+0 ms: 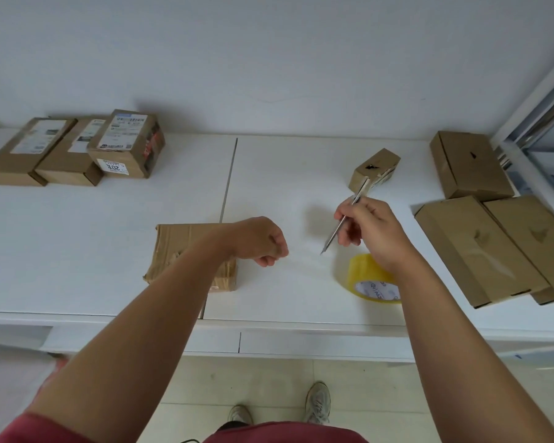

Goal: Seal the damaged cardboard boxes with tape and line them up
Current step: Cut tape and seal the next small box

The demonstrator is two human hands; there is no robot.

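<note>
Three labelled boxes (74, 148) far left; tape roll (370, 276) perhaps touching right wrist.

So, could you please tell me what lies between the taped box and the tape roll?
In the head view, only the left hand hovers above bare white table between taped box and tape roll.

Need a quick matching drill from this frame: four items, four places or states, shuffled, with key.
Things:
1. tape roll
2. knife
3. labelled boxes
4. taped box

Places or states:
A. far left of the table
B. held in the right hand
C. under the left forearm
D. on the table, below the right wrist

Pairs: 1-D, 2-B, 3-A, 4-C
</note>
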